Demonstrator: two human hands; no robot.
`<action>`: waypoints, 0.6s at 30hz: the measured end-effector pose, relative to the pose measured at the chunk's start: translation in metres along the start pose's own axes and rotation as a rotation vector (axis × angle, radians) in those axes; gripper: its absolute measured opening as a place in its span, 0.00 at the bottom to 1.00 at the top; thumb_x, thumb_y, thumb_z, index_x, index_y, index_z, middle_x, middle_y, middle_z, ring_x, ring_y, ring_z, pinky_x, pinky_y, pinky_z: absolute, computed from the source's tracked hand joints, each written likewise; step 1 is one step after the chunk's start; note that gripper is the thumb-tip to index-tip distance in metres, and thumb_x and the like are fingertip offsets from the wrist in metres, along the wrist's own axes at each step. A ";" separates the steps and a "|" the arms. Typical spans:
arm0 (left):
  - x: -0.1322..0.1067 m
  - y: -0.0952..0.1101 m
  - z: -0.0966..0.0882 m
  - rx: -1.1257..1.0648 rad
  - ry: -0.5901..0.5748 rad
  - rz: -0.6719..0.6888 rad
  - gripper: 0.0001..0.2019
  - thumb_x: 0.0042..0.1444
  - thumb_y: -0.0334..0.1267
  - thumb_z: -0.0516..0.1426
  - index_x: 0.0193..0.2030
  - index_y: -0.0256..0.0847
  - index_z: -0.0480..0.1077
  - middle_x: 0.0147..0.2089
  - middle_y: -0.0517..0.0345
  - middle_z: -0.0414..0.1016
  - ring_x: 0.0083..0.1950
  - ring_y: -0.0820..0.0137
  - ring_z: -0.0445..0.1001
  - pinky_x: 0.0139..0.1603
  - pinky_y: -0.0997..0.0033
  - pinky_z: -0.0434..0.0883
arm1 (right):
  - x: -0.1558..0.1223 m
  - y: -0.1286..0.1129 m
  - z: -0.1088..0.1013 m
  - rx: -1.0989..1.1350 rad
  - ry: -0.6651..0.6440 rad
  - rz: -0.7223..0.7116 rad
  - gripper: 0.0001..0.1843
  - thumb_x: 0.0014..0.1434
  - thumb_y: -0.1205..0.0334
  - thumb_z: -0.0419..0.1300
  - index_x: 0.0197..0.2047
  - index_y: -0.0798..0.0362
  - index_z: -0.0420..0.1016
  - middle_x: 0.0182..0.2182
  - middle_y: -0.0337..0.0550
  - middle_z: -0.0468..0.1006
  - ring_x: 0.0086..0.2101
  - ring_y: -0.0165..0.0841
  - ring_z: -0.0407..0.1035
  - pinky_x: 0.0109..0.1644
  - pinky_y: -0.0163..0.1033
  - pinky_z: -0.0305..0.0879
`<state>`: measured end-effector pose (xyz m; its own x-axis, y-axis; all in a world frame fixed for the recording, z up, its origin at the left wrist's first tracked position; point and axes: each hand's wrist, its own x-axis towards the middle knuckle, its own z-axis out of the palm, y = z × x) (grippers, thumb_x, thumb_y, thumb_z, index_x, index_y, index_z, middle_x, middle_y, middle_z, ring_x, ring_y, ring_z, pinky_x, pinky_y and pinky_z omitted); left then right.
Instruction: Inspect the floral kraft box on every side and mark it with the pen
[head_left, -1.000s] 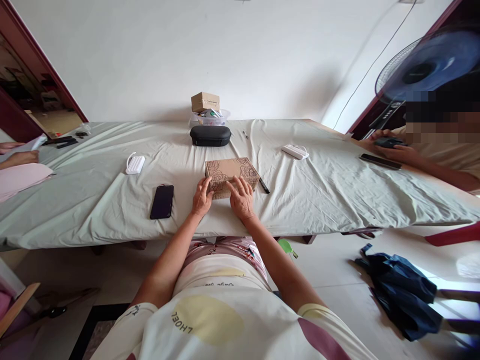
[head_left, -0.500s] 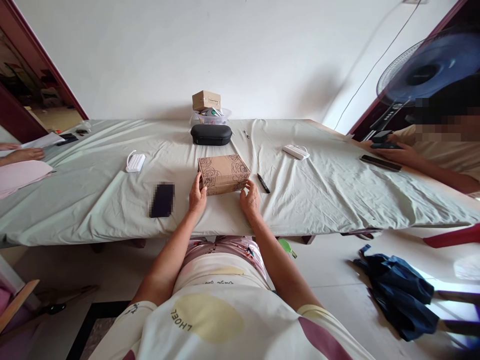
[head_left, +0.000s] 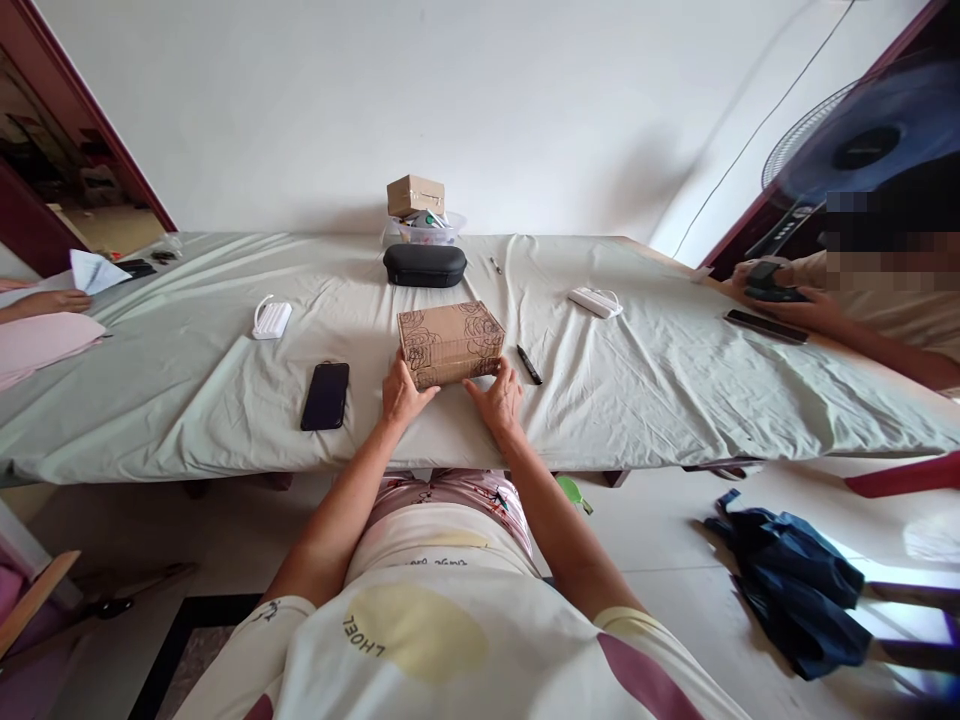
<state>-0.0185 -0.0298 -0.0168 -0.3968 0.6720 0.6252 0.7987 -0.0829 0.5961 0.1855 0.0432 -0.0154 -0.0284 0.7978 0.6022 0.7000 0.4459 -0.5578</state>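
Observation:
A brown cardboard box printed with rose outlines sits on the cloth-covered table straight ahead of me. My left hand grips its near left corner, fingers against the side. At the near right edge my right hand holds the box, thumb along the front face. A black pen lies just right of the box, and a black phone lies to the left of my left hand.
Behind the box are a black zip case, a clear tub and a small carton. White chargers lie either side. One person's hands hold a device at right; another person's hand holds paper at left. A fan spins.
The box has been turned from askew to square with the table edge and drawn slightly closer. My right hand came off the lid to the near right edge.

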 end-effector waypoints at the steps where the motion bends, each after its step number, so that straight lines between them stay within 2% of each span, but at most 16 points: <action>1: 0.000 0.002 -0.001 0.006 0.007 -0.007 0.57 0.46 0.56 0.75 0.74 0.29 0.54 0.68 0.18 0.68 0.67 0.37 0.74 0.64 0.42 0.73 | 0.000 -0.003 -0.001 0.004 0.020 0.000 0.48 0.62 0.32 0.61 0.71 0.58 0.58 0.53 0.63 0.76 0.53 0.52 0.71 0.61 0.61 0.64; 5: 0.000 0.009 -0.006 -0.008 0.055 -0.033 0.63 0.43 0.56 0.76 0.76 0.28 0.50 0.68 0.17 0.68 0.67 0.35 0.74 0.64 0.41 0.74 | -0.001 -0.009 -0.005 0.029 0.068 -0.019 0.52 0.59 0.30 0.64 0.72 0.58 0.56 0.53 0.63 0.73 0.54 0.54 0.68 0.61 0.63 0.63; 9: 0.001 0.007 -0.007 -0.058 0.070 -0.047 0.64 0.45 0.57 0.75 0.78 0.32 0.46 0.71 0.20 0.66 0.70 0.38 0.72 0.66 0.44 0.74 | 0.001 -0.007 -0.006 0.101 0.072 -0.035 0.49 0.62 0.32 0.62 0.72 0.56 0.55 0.53 0.61 0.72 0.53 0.53 0.67 0.61 0.65 0.64; 14: 0.002 0.002 -0.010 -0.065 0.124 -0.002 0.56 0.53 0.62 0.70 0.79 0.40 0.49 0.72 0.31 0.69 0.69 0.46 0.74 0.67 0.51 0.73 | 0.005 0.000 -0.007 0.196 0.072 -0.072 0.46 0.64 0.35 0.62 0.73 0.56 0.57 0.50 0.57 0.73 0.47 0.48 0.69 0.59 0.59 0.68; 18: 0.004 -0.001 -0.013 -0.034 0.211 0.052 0.49 0.58 0.72 0.59 0.75 0.39 0.57 0.65 0.34 0.76 0.63 0.50 0.78 0.63 0.55 0.75 | 0.006 0.000 -0.011 0.277 0.092 -0.109 0.36 0.71 0.40 0.53 0.72 0.54 0.61 0.47 0.54 0.75 0.46 0.45 0.70 0.57 0.56 0.70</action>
<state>-0.0273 -0.0368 -0.0083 -0.4440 0.4975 0.7452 0.8065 -0.1404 0.5743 0.1930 0.0435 -0.0055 -0.0191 0.7049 0.7090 0.4753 0.6303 -0.6138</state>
